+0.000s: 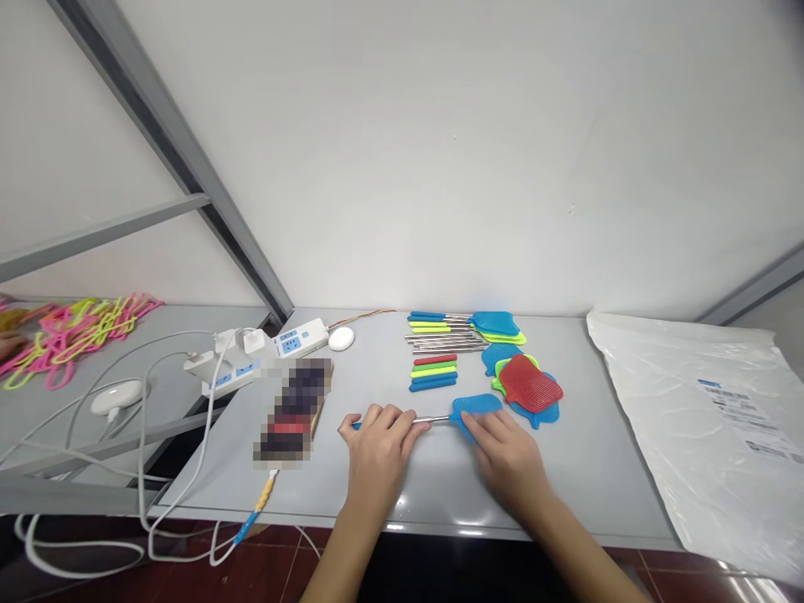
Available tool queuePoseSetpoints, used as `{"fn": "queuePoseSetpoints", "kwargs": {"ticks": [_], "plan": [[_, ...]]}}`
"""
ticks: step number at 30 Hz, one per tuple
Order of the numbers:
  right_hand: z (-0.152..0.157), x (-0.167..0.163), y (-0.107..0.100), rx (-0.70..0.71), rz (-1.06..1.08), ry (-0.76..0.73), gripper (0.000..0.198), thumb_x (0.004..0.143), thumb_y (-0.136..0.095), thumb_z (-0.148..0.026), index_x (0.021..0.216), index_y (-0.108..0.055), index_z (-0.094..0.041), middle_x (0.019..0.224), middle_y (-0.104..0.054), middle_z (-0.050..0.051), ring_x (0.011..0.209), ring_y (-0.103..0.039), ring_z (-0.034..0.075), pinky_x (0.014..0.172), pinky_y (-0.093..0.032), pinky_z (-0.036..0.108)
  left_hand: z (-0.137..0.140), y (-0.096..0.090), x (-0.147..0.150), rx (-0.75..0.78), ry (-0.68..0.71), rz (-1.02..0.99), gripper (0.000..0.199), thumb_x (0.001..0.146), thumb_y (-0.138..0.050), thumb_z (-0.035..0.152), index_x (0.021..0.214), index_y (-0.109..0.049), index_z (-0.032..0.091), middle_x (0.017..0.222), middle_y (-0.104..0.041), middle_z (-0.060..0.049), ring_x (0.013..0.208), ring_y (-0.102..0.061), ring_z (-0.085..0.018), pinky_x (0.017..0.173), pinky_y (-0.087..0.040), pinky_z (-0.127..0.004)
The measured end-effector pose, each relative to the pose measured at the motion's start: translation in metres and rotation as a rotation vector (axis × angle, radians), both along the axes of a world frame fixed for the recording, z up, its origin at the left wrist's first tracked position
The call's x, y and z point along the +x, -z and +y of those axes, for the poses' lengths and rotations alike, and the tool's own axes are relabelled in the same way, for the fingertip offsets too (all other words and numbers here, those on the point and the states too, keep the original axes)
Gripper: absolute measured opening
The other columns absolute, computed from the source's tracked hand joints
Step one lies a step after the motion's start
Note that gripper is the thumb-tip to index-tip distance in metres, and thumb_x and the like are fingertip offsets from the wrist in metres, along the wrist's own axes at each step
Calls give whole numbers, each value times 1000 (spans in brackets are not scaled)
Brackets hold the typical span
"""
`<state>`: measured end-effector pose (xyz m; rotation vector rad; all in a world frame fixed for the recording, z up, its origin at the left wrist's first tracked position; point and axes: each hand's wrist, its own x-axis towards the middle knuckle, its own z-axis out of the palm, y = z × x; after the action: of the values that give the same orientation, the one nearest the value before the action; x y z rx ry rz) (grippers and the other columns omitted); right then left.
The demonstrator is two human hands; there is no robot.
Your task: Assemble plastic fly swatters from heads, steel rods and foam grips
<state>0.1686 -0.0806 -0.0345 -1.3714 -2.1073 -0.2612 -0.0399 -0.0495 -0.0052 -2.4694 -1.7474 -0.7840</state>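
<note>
A blue fly swatter (475, 405) lies across the table in front of me, its metal rod level. My left hand (378, 444) is closed around its handle and the near part of the rod; a bit of blue handle shows by the thumb. With its fingers on the blue mesh head, my right hand (510, 459) grips the other end. Behind them lie several loose handles (435, 368) in red, green, yellow and blue. Beyond these are bare metal rods (447, 342). Loose swatter heads, a red one (533, 383) on top, are piled to the right.
Whole swatters (495, 322) lie near the wall. On the left are a blurred-out phone-like object (294, 410) with a cable, power strips (301, 337) and a white disc (341, 338). A white plastic bag (684, 402) covers the right side. Colourful cords (75, 335) lie by another person's hand.
</note>
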Motion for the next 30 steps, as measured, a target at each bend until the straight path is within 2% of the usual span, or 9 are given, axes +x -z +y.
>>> {"fn": "queuePoseSetpoints", "kwargs": {"ticks": [5, 9, 15, 21, 30], "plan": [[7, 4, -7, 33, -75, -49, 38, 89, -39, -6, 118, -62, -14, 89, -67, 8, 82, -55, 19, 73, -47, 32, 2, -7, -3, -12, 18, 27, 23, 92, -48, 39, 88, -67, 28, 79, -66, -1, 82, -53, -19, 88, -22, -44], [20, 10, -18, 36, -196, -103, 36, 91, -38, -8, 116, -62, -15, 87, -66, 8, 83, -57, 18, 71, -45, 31, 8, -18, -5, 1, 38, 51, 24, 93, -47, 40, 87, -67, 29, 78, -65, -2, 82, -53, -19, 91, -21, -45], [34, 15, -34, 80, -271, -173, 32, 92, -39, -9, 115, -60, -15, 86, -64, 6, 84, -57, 18, 66, -42, 30, 12, -28, 4, 14, 22, 53, 24, 92, -47, 39, 85, -67, 28, 76, -64, -1, 81, -54, -19, 93, -20, -46], [38, 19, -47, 160, -322, -184, 30, 94, -36, -10, 109, -62, -14, 78, -63, 4, 75, -54, 15, 61, -37, 29, 18, -28, 11, 41, 26, 53, 23, 93, -48, 38, 84, -65, 27, 75, -64, 1, 79, -54, -18, 88, -21, -43], [46, 26, -58, 231, -428, -179, 26, 92, -40, -7, 95, -65, -15, 72, -59, 2, 69, -51, 14, 60, -32, 29, 29, -16, 23, 48, 27, -9, 23, 93, -48, 36, 79, -64, 25, 74, -64, 1, 77, -53, -17, 84, -22, -40]]}}
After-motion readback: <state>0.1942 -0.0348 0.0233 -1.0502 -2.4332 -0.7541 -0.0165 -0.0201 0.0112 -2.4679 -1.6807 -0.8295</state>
